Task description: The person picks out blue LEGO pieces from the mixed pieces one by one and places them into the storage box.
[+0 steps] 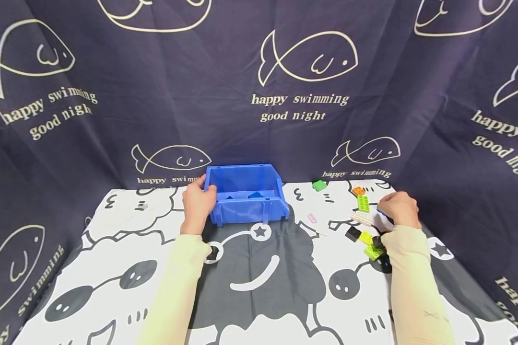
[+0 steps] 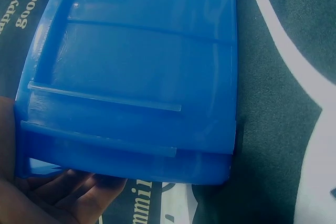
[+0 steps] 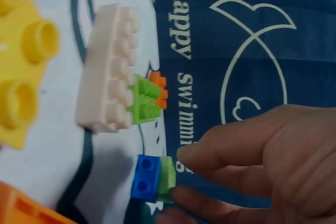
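Note:
My left hand [image 1: 198, 202] grips the left wall of the blue open-front bin [image 1: 250, 211], its fingers curled at the edge. In the left wrist view the bin's ribbed side [image 2: 142, 66] fills much of the picture above the fingers [image 2: 86, 198]. A few dark blue pieces [image 1: 255, 194] lie inside the bin. At the right, my right hand [image 1: 399, 208] pinches a small blue brick [image 3: 145, 178] joined to a light green piece [image 3: 167, 179], low over the cloth. Its fingertips are at the green part; the contact is partly hidden.
Around the right hand lie a white brick [image 3: 107, 69], a lime green brick [image 1: 363, 203], an orange brick [image 1: 359, 190], a yellow brick [image 1: 365, 237] and a black brick [image 1: 353, 234]. A green brick [image 1: 319, 185] and a pink piece [image 1: 312, 218] lie nearer the bin. Dark curtains [image 1: 302, 139] enclose the table.

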A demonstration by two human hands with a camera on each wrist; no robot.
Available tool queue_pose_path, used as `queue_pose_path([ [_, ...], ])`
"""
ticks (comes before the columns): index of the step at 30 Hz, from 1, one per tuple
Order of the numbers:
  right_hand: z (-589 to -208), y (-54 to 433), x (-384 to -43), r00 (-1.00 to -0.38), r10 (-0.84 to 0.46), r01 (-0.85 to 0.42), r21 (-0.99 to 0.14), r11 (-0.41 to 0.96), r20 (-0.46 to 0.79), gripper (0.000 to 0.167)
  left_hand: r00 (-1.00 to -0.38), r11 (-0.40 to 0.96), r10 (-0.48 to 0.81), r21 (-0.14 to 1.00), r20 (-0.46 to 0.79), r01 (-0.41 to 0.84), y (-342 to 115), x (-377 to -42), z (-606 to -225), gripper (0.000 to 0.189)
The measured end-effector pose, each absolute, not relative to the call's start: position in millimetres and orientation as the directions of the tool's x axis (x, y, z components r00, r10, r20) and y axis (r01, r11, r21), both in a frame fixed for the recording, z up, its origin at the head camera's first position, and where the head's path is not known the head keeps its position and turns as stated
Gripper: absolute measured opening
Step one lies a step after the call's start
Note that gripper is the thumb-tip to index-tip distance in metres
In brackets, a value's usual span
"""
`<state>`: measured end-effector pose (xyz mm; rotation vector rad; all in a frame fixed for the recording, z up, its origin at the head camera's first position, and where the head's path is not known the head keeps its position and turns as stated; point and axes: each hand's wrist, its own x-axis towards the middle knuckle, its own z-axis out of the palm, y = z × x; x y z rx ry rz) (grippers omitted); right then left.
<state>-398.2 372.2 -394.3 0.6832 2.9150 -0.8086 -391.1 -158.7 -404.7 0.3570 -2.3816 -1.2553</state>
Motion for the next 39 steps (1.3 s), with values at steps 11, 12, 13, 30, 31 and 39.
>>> queue_pose_path([
  [11, -408.9, 374.5, -400.4, -0.876, 0.435, 0.481, -0.444, 0.756, -0.210, 0.049, -0.877, 0.558, -0.413, 0.829, 0.245, -0.031, -156.6, -389.6, -409.9, 0.054],
  [12, -408.6, 374.1, -399.7, -0.876, 0.434, 0.481, -0.446, 0.755, -0.208, 0.048, -0.877, 0.559, -0.413, 0.829, 0.245, -0.031, -156.4, -389.6, -409.8, 0.054],
  [13, -408.3, 373.8, -399.2, -0.877, 0.433, 0.480, -0.448, 0.755, -0.209, 0.049, -0.877, 0.559, -0.412, 0.829, 0.246, -0.030, -156.3, -389.6, -409.6, 0.054],
  [30, -404.5, 370.8, -402.2, -0.877, 0.436, 0.479, -0.433, 0.764, -0.201, 0.026, -0.873, 0.564, -0.413, 0.825, 0.259, -0.022, -158.1, -392.1, -407.6, 0.053],
  [31, -404.6, 370.8, -402.0, -0.876, 0.438, 0.482, -0.433, 0.762, -0.204, 0.024, -0.874, 0.563, -0.412, 0.826, 0.257, -0.023, -158.0, -391.9, -407.4, 0.053],
  [39, -402.9, 372.0, -398.5, -0.877, 0.426, 0.480, -0.452, 0.752, -0.222, 0.019, -0.880, 0.561, -0.416, 0.827, 0.231, -0.048, -157.4, -390.8, -404.1, 0.053],
])
